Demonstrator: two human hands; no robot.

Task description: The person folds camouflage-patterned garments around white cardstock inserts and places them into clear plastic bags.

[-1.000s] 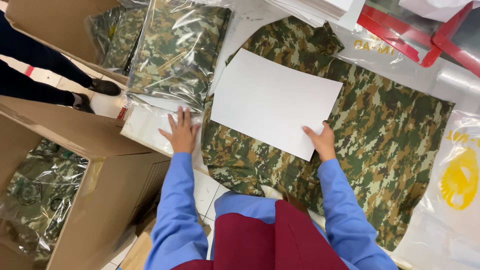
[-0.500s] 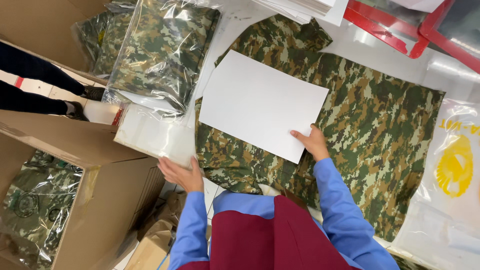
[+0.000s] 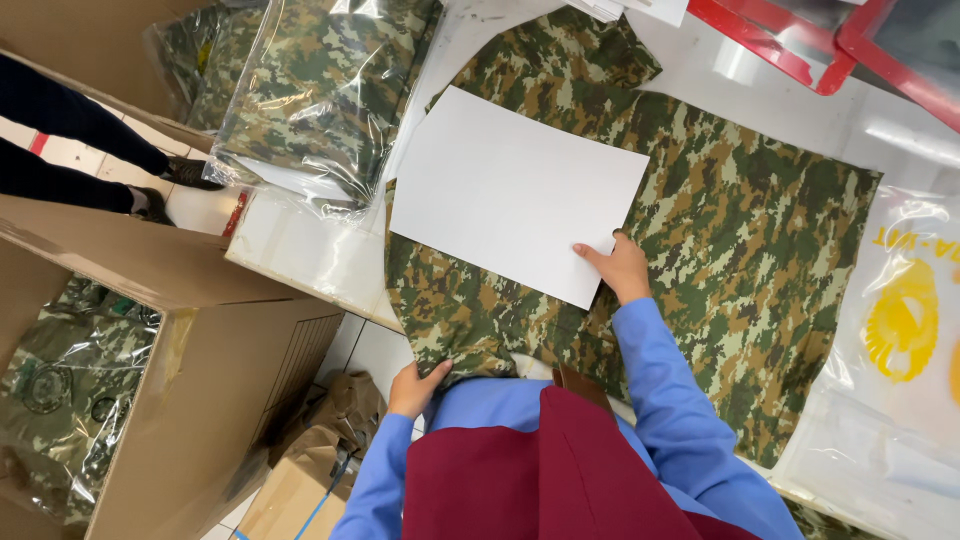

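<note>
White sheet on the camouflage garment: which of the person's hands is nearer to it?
Right. The right hand rests on the white sheet's near corner. The left hand is apart from it, gripping the camouflage garment's hem at the table edge.

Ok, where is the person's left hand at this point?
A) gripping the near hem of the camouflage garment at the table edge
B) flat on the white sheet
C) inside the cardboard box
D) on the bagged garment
A: the left hand pinches the near edge of the camouflage garment where it hangs over the table edge, while the right hand presses on the white sheet.
</note>
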